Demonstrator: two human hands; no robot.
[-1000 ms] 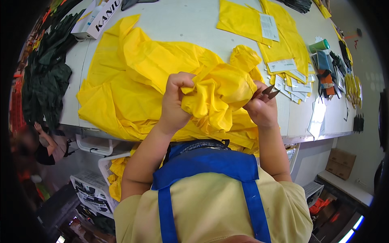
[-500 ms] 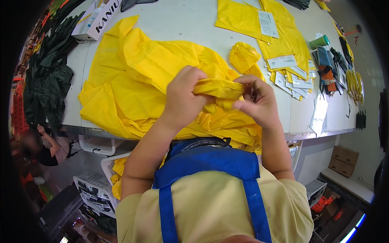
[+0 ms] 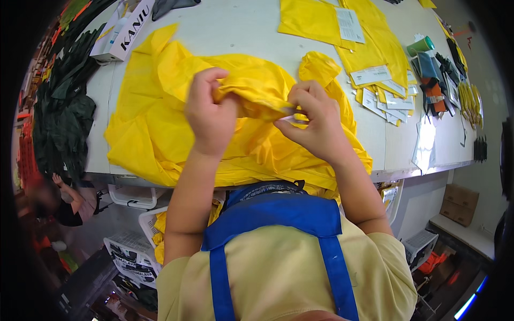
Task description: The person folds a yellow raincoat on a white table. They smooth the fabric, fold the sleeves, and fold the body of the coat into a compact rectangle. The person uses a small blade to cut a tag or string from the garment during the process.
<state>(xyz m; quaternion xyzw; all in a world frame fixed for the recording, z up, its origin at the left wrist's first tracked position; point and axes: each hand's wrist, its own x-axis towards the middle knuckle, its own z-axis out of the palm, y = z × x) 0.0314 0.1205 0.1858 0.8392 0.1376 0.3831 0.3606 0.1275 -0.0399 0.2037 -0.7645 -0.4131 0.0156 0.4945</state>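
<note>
A large yellow garment (image 3: pixel 176 107) of smooth, thin fabric lies heaped across the near part of the table. My left hand (image 3: pixel 210 109) is closed on a gathered fold of it, raised a little above the heap. At the other end of that fold is my right hand (image 3: pixel 316 120), its thumb and fingers closed around small metal snips (image 3: pixel 293 116). Their silvery tips touch or nearly touch the edge of the cloth; the rest is hidden in the hand. A puffed-out part of the yellow cloth (image 3: pixel 319 68) stands up just beyond my right hand.
Dark green garments (image 3: pixel 64 120) are piled along the left edge. A white open box (image 3: pixel 122 33) stands at the back left. Folded yellow pieces (image 3: pixel 369 40) with white printed cards (image 3: pixel 370 75) lie at the back right, near a green roll (image 3: pixel 420 46). Another person (image 3: pixel 67 198) is at far left.
My left hand has moved left and turned, stretching the fold. The right hand has shifted left and slightly up, and the metal tips now show at the cloth's edge.
</note>
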